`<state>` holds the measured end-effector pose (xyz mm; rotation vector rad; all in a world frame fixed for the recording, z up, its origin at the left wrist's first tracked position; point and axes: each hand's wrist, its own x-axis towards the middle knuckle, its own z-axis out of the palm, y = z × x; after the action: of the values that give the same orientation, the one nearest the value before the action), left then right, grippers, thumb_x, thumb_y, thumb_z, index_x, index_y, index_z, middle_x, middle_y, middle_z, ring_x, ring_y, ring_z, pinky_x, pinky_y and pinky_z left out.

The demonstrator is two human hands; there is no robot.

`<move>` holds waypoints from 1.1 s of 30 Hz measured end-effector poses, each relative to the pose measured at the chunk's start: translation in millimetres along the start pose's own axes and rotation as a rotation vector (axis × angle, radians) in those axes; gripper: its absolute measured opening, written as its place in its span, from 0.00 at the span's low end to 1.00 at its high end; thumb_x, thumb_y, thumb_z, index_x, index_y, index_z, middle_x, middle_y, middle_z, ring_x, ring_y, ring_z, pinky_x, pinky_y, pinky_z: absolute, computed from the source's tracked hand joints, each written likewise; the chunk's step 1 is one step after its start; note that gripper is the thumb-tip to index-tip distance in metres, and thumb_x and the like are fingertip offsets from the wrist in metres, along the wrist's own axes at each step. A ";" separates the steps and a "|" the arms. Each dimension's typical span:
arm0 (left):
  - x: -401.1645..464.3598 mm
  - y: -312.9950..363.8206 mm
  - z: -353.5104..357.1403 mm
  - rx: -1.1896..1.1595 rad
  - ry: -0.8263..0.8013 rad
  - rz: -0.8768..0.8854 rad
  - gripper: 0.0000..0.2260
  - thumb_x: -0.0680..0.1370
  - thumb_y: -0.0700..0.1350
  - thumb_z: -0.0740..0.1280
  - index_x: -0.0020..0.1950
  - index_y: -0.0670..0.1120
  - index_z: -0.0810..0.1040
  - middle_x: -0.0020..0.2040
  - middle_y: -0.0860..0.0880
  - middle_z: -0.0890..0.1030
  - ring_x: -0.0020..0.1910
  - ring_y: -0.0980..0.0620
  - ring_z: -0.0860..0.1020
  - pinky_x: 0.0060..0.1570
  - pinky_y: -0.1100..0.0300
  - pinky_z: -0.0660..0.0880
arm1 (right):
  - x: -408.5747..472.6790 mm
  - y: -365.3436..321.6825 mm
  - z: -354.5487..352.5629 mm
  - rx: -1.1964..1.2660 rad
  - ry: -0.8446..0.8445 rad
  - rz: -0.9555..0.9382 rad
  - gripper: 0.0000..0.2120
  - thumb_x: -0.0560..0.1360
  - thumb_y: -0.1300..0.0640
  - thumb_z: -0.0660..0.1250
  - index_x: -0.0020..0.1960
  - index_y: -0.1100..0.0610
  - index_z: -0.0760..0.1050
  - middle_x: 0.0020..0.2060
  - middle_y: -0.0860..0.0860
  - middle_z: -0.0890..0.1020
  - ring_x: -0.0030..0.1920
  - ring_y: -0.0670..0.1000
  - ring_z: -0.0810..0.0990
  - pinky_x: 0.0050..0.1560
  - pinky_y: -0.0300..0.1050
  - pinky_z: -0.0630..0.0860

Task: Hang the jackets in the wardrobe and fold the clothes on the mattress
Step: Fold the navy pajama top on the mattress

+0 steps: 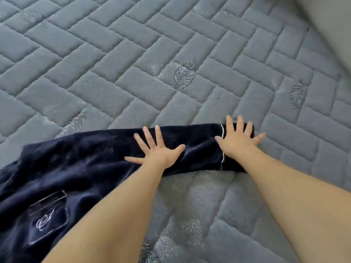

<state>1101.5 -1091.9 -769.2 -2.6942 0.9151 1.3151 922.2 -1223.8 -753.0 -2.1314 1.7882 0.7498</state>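
I see the grey quilted mattress [117, 59] filling almost the whole view, stitched in a brick pattern with embroidered leaves; the clearest leaf [184, 74] sits just past centre toward 12 o'clock. A pale surface I cannot identify cuts across the corner at 1 o'clock.

Next in size is the dark navy velvety garment [62, 168], lying on the mattress from 8 o'clock in toward the middle. Its bulk is rumpled at 8 o'clock, where I make out a chest pocket [47, 217] with pale outlining and a curly embroidered emblem. One sleeve [190, 141] stretches flat toward 3 o'clock, ending in a cuff [237, 128] set off by a thin white piping line [222, 145].

Both bare forearms reach in from 6 o'clock. My left hand [158, 150] lies palm down on the middle of the sleeve, its grip spread wide, fingers straight and fanned, pressing the fabric. My right hand [238, 138] lies palm down on the cuff end just right of the piping, grip equally spread, the little finger reaching past the cuff edge over the mattress. The two hands are near each other but apart.
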 end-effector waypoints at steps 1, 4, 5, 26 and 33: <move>5.0 -1.7 8.9 0.038 0.031 -0.015 0.49 0.65 0.80 0.49 0.74 0.61 0.26 0.71 0.52 0.18 0.68 0.42 0.17 0.52 0.18 0.31 | 2.3 2.0 18.4 0.112 -0.009 0.062 0.35 0.79 0.33 0.48 0.78 0.41 0.34 0.78 0.48 0.35 0.78 0.61 0.35 0.68 0.78 0.42; 14.1 -1.6 13.2 0.068 0.056 -0.023 0.52 0.61 0.81 0.46 0.73 0.60 0.24 0.68 0.52 0.16 0.64 0.43 0.14 0.46 0.20 0.26 | -2.1 7.3 56.4 0.217 0.164 0.053 0.34 0.78 0.32 0.45 0.79 0.42 0.40 0.79 0.48 0.39 0.77 0.64 0.40 0.69 0.77 0.44; 15.5 -2.9 12.4 0.082 0.052 -0.016 0.52 0.59 0.83 0.46 0.72 0.61 0.23 0.67 0.53 0.15 0.64 0.44 0.14 0.45 0.21 0.24 | -0.6 11.0 61.0 0.198 0.237 0.008 0.34 0.78 0.33 0.46 0.79 0.44 0.43 0.79 0.49 0.43 0.77 0.65 0.43 0.70 0.76 0.45; 7.4 -17.2 -0.9 -0.047 0.024 0.111 0.40 0.71 0.77 0.47 0.76 0.65 0.32 0.76 0.54 0.26 0.73 0.45 0.23 0.55 0.22 0.28 | -29.7 -13.0 51.3 0.117 0.377 -0.041 0.38 0.78 0.40 0.52 0.80 0.54 0.41 0.79 0.57 0.42 0.78 0.60 0.37 0.70 0.71 0.32; -73.0 -164.7 -57.3 -0.099 0.461 0.346 0.25 0.81 0.49 0.57 0.79 0.52 0.58 0.77 0.48 0.62 0.74 0.44 0.60 0.70 0.39 0.62 | -133.7 -185.2 45.6 0.319 0.372 -0.573 0.33 0.75 0.61 0.58 0.79 0.58 0.54 0.79 0.55 0.52 0.79 0.53 0.48 0.78 0.55 0.41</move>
<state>1191.0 -933.2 -718.6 -3.0854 1.4440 0.7864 1077.2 -1050.2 -742.6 -2.4683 1.2063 -0.0709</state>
